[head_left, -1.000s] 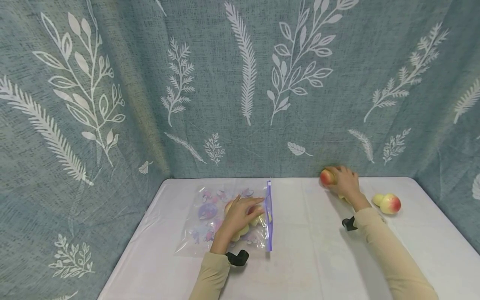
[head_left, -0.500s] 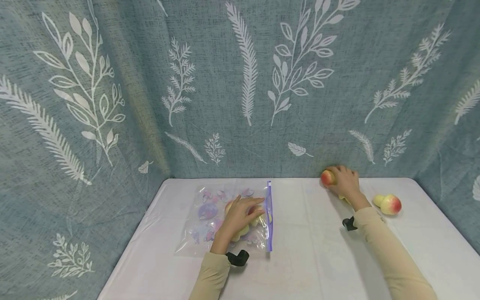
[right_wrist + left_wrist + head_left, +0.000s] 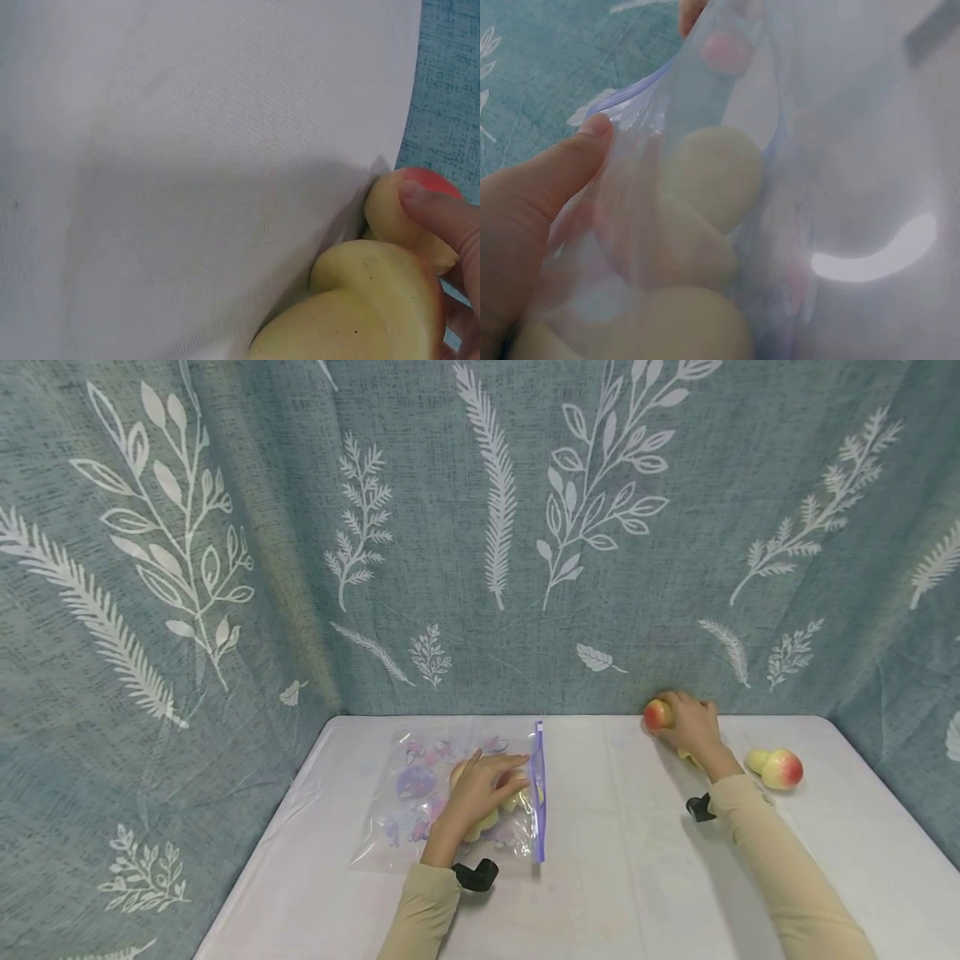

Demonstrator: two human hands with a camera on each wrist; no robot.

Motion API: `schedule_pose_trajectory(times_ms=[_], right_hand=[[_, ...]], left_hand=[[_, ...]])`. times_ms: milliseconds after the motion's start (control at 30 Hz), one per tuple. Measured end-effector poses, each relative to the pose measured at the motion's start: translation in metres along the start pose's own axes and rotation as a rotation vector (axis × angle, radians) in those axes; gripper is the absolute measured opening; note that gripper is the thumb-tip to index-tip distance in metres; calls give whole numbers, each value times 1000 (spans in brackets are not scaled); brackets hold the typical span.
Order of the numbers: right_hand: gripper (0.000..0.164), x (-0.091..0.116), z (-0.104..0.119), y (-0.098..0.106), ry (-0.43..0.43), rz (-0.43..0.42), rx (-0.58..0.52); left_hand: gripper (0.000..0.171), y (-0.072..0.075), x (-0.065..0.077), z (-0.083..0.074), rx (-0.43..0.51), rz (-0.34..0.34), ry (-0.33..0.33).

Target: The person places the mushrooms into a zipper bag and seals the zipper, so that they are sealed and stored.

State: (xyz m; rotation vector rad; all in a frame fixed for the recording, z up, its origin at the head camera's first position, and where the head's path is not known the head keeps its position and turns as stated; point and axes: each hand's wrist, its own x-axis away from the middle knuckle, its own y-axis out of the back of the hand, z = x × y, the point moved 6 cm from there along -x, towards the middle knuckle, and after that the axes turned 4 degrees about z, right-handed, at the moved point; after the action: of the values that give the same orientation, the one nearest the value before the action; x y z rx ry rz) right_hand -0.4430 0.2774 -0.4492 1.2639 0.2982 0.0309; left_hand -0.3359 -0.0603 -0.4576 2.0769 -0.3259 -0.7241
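My left hand (image 3: 480, 789) holds the clear zip bag (image 3: 378, 843) near its purple-edged mouth, palm over the plastic. In the left wrist view the thumb (image 3: 570, 165) lies at the bag's mouth, and the other fingers are hidden. Several yellow, partly red fruits (image 3: 675, 322) show through the plastic. At the table's far edge my right hand (image 3: 693, 727) grips a yellow-and-red fruit (image 3: 657, 715), thumb on its red patch in the right wrist view. Right beside it lies a yellow, double-lobed fruit (image 3: 367, 307), mostly covered by the hand in the head view.
Another yellow fruit with a red blush (image 3: 780, 768) lies on the white-covered table (image 3: 592, 893), to the right of my right wrist. A blue-green curtain (image 3: 480, 643) with white leaf prints hangs along the table's far edge and both sides.
Very little differs. The fruit in my right hand has shifted slightly to the right in the head view; my left hand and the zip bag stay where they were.
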Motion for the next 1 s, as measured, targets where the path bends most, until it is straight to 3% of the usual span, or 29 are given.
schedule_pose_trajectory(times_ms=[400,633,1000], right_hand=[[59,1,3,4,15,-28,-8],[64,0,7,6,3,16,9],[62,2,10,4,24,-3,-67]], left_hand=[[42,1,0,0,-13,-7,3],[43,1,-2,1,1,5,-3],[43,1,0,0,-3,-1,-1]])
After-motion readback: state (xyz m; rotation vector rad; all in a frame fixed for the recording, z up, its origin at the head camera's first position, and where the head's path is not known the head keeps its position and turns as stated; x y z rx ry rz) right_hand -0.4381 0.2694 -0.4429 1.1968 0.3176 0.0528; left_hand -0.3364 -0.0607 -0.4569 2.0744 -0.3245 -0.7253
